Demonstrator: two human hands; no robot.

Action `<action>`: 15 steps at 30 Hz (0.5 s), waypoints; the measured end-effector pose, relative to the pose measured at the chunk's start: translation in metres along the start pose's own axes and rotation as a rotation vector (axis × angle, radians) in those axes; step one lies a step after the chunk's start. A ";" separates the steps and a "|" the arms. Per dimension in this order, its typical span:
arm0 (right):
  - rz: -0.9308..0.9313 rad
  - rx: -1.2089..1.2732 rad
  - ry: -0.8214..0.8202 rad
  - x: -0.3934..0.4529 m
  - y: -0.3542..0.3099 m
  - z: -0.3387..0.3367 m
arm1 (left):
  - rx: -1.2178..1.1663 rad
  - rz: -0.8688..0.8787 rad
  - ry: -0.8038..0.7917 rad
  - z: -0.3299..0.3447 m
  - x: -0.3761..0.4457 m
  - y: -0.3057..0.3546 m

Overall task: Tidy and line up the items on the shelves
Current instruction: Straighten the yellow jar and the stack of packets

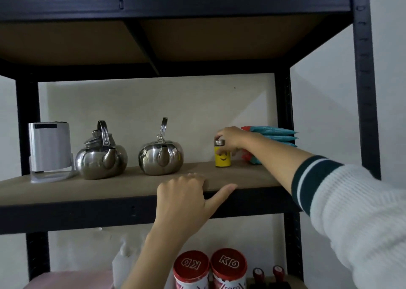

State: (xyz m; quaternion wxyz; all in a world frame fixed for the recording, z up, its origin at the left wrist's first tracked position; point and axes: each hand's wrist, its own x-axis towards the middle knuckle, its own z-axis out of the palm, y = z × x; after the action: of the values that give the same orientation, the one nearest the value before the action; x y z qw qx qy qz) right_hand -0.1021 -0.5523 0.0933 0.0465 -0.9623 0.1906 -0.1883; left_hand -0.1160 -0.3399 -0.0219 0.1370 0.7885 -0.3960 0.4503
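A small yellow jar (222,159) with a smiley face and a metal lid stands on the brown shelf board (87,190), toward the right. My right hand (230,138) is closed over its lid and top. My left hand (186,192) rests on the shelf's front edge, fingers curled on the board, thumb out along the edge, holding nothing. To the left stand two steel kettles, one (101,157) and another (160,155), and a white appliance (49,150) at the far left. A stack of teal packets (272,135) lies behind my right wrist.
Black metal posts (364,80) frame the rack and a shelf board hangs above. On the shelf below stand two red-lidded canisters (209,269), a white bottle (123,264), two dark items with red tops (268,275) and something pink (72,280).
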 end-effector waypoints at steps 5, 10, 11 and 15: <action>0.003 -0.015 0.029 0.017 0.013 0.011 | -0.011 0.008 -0.009 -0.001 0.000 0.000; -0.026 -0.035 0.084 0.025 0.017 0.022 | 0.008 -0.006 -0.009 -0.002 -0.001 0.001; -0.023 -0.045 0.098 0.026 0.018 0.023 | 0.012 -0.013 -0.016 -0.003 -0.001 0.002; 0.001 -0.080 0.103 0.023 0.018 0.027 | 0.015 -0.026 -0.070 -0.007 0.000 0.003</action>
State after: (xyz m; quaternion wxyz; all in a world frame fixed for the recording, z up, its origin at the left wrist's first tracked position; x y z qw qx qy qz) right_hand -0.0785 -0.5772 0.0738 -0.0021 -0.9523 0.2004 -0.2300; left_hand -0.1228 -0.3381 -0.0179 0.1230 0.8098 -0.3869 0.4235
